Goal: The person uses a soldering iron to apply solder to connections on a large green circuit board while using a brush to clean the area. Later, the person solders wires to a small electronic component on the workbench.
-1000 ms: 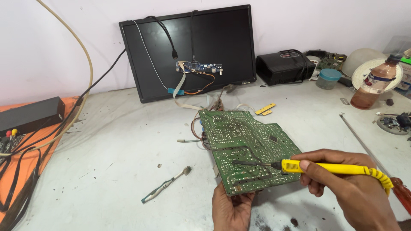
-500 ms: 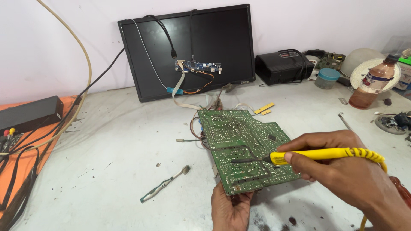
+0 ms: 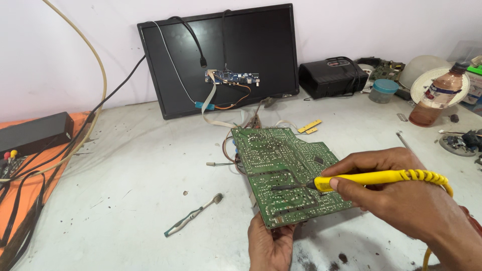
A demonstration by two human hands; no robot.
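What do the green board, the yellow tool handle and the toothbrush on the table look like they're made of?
Green circuit board: probably rigid laminate, matte green coating with pale traces and shiny solder dots. Soldering iron in the right hand: glossy yellow plastic handle, dark metal tip. Toothbrush: likely plastic, grimy. Left hand holds the board.

The circuit board (image 3: 288,173) shows a matt green laminate dotted with dull metal solder. The soldering iron (image 3: 381,178) has a smooth yellow plastic handle. The table (image 3: 125,200) looks rough, stained white. The panel (image 3: 251,50) is matt black.
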